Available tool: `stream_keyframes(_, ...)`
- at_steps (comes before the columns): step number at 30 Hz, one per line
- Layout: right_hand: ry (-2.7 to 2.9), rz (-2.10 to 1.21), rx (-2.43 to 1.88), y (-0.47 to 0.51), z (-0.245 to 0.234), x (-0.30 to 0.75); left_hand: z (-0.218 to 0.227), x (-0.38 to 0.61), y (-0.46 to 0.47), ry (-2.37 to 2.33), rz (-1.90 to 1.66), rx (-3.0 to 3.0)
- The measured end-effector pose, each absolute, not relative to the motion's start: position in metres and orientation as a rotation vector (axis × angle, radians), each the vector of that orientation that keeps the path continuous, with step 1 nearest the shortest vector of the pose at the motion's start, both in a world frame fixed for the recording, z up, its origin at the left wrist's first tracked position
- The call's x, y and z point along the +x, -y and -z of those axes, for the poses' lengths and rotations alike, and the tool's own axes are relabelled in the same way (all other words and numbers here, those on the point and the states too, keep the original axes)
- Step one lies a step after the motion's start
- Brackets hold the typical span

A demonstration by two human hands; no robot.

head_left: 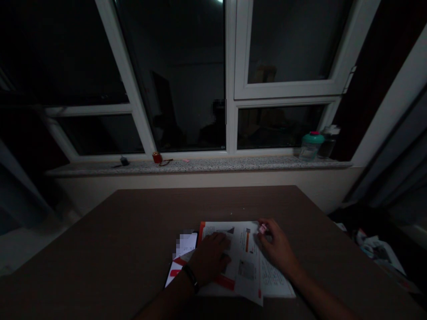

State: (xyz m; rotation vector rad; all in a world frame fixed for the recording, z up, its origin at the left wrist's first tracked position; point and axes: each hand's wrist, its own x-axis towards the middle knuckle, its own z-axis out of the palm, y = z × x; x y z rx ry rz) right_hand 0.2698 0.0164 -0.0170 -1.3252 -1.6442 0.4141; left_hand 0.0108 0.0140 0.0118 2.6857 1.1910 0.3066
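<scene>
An open booklet (247,275) with printed text and red and orange blocks lies on the dark table. My left hand (211,254) rests on its left part with the fingers laid out over the page; a dark band circles that wrist. At the booklet's upper right edge, my right hand (275,244) pinches a small pink piece (263,228), whose exact kind is unclear. Under a right-hand leaf, another page (275,278) full of text shows. A bright-screened device (171,272) sticks out from beneath the booklet's left side, partly blurred out.
Brown table (100,249) spreads around the booklet, with tiny white specks beyond it. Against the window, a stone sill (207,165) carries a small red container (156,157), a dark little bottle (124,161) and a teal-lidded clear bottle (311,146). Crumpled items (380,251) lie right of the table.
</scene>
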Motion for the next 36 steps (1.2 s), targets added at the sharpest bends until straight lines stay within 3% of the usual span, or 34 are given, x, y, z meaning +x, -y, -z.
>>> stream_keyframes(21,1.651,-0.785,-1.174,-0.0135,0.0124,0.2674,-0.0163,0.0106,-0.0139,-1.228,-0.327,2.653)
stream_keyframes(36,1.809,-0.855,-1.004,-0.0082,0.0069,0.2627,-0.0082,0.0105,-0.0154,-1.185,-0.347,2.700)
